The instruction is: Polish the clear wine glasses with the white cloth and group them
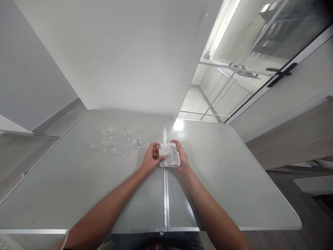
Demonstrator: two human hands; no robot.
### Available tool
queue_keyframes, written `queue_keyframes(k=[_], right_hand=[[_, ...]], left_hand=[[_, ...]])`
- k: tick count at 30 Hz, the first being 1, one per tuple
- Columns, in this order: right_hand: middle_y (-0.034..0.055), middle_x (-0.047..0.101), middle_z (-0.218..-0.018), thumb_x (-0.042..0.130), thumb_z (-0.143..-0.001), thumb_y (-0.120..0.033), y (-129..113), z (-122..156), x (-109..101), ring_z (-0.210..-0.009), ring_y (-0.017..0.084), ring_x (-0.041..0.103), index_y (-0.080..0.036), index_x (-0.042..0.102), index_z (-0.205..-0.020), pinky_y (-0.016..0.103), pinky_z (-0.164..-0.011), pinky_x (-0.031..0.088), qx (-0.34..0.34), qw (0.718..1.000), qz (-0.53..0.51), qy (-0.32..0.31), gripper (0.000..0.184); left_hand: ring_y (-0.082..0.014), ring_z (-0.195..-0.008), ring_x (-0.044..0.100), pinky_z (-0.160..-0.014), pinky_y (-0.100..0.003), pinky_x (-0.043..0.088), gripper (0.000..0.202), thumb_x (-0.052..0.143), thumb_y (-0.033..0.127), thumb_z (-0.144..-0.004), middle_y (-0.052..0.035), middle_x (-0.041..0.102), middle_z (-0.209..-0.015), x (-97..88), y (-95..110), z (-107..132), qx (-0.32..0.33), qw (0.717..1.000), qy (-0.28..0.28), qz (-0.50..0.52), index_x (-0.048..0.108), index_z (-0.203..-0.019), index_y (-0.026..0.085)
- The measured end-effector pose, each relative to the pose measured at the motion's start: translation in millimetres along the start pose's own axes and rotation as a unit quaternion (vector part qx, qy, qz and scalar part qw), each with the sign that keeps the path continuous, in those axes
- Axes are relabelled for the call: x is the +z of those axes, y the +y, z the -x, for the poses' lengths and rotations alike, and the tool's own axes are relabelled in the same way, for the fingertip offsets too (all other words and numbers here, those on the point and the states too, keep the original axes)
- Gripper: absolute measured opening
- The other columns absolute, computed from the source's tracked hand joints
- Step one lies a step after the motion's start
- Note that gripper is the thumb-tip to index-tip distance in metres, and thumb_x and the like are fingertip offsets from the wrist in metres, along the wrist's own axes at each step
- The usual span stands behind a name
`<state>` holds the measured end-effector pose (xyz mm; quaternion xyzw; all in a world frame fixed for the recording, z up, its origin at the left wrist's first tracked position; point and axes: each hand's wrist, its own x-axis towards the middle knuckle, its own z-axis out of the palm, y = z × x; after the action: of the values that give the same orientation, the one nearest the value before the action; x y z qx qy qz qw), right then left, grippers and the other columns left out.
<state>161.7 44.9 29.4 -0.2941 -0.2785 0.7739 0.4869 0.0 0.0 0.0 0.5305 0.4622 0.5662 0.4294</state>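
Observation:
A small white cloth (169, 155) is held bunched between both my hands above the middle seam of a grey table (221, 180). My left hand (151, 158) grips its left edge with curled fingers, the thumb laid on the cloth. My right hand (182, 156) wraps round its right side from behind. Something small may be inside the cloth, but I cannot make it out. Several clear wine glasses (118, 142) stand on the table to the left of my hands, a short way from the left hand.
The table has a metal seam (165, 194) running front to back and a rounded far right corner. A white wall rises behind it. A glass door with a black handle (282, 74) stands at the right. Wooden floor shows on both sides.

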Motion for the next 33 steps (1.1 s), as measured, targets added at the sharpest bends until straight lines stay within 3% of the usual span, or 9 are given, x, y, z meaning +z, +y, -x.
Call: queue_keyframes(k=[3, 6, 9, 11, 14, 16, 22, 27, 33], right_hand=[[0.0002, 0.067, -0.089, 0.068, -0.089, -0.052, 7, -2, 1, -0.079, 0.020, 0.065, -0.029, 0.063, -0.106, 0.034, -0.071, 0.055, 0.017, 1.000, 0.004, -0.017, 0.029], [0.0002, 0.068, -0.092, 0.071, -0.087, -0.046, 3, -3, -2, -0.081, 0.019, 0.064, -0.029, 0.063, -0.110, 0.031, -0.074, 0.054, 0.036, 0.999, 0.011, -0.039, 0.030], [0.0027, 0.069, -0.099, 0.069, -0.087, -0.055, -6, -4, -9, -0.085, 0.020, 0.064, -0.027, 0.065, -0.113, 0.033, -0.076, 0.053, 0.063, 0.996, 0.025, -0.061, 0.039], [0.0035, 0.068, -0.097, 0.073, -0.082, -0.058, -11, -7, -16, -0.084, 0.020, 0.063, -0.024, 0.066, -0.108, 0.032, -0.074, 0.051, 0.069, 0.991, 0.071, -0.089, 0.043], [-0.0007, 0.062, -0.078, 0.087, -0.071, -0.039, -18, -10, -28, -0.070, 0.014, 0.056, -0.019, 0.063, -0.086, 0.025, -0.064, 0.043, 0.071, 0.970, 0.177, -0.153, 0.034], [-0.0039, 0.053, -0.067, 0.089, -0.068, -0.029, -21, -11, -34, -0.063, 0.011, 0.049, -0.018, 0.055, -0.072, 0.022, -0.060, 0.036, 0.070, 0.964, 0.196, -0.168, 0.036], [-0.0035, 0.056, -0.068, 0.087, -0.068, -0.028, -23, -15, -36, -0.061, 0.011, 0.052, -0.018, 0.057, -0.075, 0.022, -0.058, 0.039, 0.080, 0.982, 0.118, -0.127, 0.033], [0.0014, 0.070, -0.089, 0.084, -0.074, -0.031, -22, -23, -45, -0.075, 0.015, 0.062, -0.020, 0.068, -0.101, 0.026, -0.068, 0.049, 0.001, 0.996, 0.072, -0.044, 0.033], [0.0021, 0.072, -0.101, 0.082, -0.076, -0.029, -23, -30, -53, -0.086, 0.017, 0.064, -0.023, 0.071, -0.106, 0.028, -0.074, 0.054, -0.049, 0.998, 0.034, 0.006, 0.032]], left_hand=[[-0.0178, -0.094, 0.059, -0.076, -0.027, 0.051, 0.075, 0.083, 0.045, -0.073, -0.0042, 0.057, -0.109, -0.4, 0, -2, -0.017, 0.999, 0.018, -0.022, 0.046, -0.136, 0.027], [-0.0209, -0.102, 0.061, -0.085, -0.032, 0.051, 0.067, 0.078, 0.045, -0.078, -0.0083, 0.058, -0.120, -1.6, 2, -2, -0.015, 0.998, 0.043, -0.048, 0.051, -0.135, 0.024], [-0.0180, -0.087, 0.060, -0.075, -0.028, 0.048, 0.040, 0.071, 0.047, -0.084, -0.0045, 0.064, -0.100, -3.0, 5, 0, -0.022, 0.996, 0.027, -0.087, 0.061, -0.113, 0.020], [-0.0141, -0.072, 0.054, -0.065, -0.025, 0.043, 0.030, 0.068, 0.047, -0.087, 0.0006, 0.058, -0.081, -3.4, 7, 1, -0.026, 0.993, 0.032, -0.110, 0.059, -0.096, 0.019], [-0.0113, -0.062, 0.044, -0.058, -0.023, 0.036, 0.030, 0.068, 0.045, -0.087, 0.0047, 0.048, -0.072, -3.3, 8, 3, -0.013, 0.993, 0.040, -0.114, 0.051, -0.088, 0.021], [-0.0108, -0.061, 0.042, -0.056, -0.022, 0.034, 0.031, 0.070, 0.043, -0.086, 0.0052, 0.045, -0.072, -3.1, 9, 3, 0.000, 0.994, 0.040, -0.104, 0.049, -0.089, 0.021], [-0.0131, -0.075, 0.049, -0.069, -0.025, 0.042, 0.026, 0.067, 0.039, -0.089, -0.0001, 0.049, -0.088, -4.0, 9, 4, 0.065, 0.985, 0.130, -0.093, 0.050, -0.098, 0.021], [-0.0156, -0.078, 0.050, -0.074, -0.029, 0.043, 0.019, 0.057, 0.039, -0.096, -0.0016, 0.050, -0.086, -4.4, 7, 4, 0.073, 0.976, 0.155, -0.137, 0.051, -0.094, 0.021], [-0.0184, -0.086, 0.051, -0.080, -0.033, 0.042, 0.016, 0.053, 0.036, -0.098, -0.0043, 0.051, -0.092, -2.0, 10, 5, 0.109, 0.949, 0.209, -0.210, 0.052, -0.093, 0.021]])
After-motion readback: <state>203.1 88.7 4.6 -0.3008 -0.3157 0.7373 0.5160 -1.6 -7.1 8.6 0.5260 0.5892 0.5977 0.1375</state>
